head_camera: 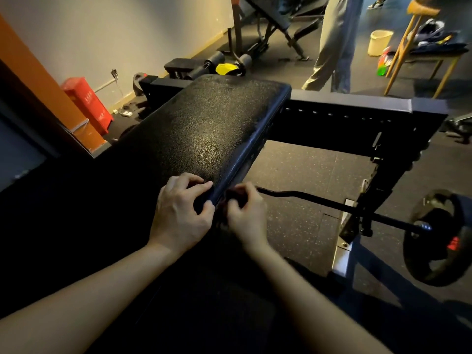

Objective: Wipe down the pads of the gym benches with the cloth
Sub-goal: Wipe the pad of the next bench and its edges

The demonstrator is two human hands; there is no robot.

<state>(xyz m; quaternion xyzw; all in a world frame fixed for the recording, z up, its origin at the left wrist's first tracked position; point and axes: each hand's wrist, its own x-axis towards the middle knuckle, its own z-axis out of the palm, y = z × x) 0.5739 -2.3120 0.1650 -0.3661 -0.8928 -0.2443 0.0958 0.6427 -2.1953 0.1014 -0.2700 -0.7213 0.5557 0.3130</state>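
Observation:
A black textured bench pad runs away from me, tilted, with a rounded right edge. My left hand is at the pad's near right edge, fingers curled over the top and thumb on the side, gripping the edge. Right beside it, my right hand pinches a dark cloth against the pad's side face. The cloth is mostly hidden by my fingers and is hard to make out in the dim light.
A dark steel frame crosses behind the pad. A barbell with a black plate rests low at the right. A person stands at the back near another bench, a wooden chair and a pale bucket. A red box sits by the left wall.

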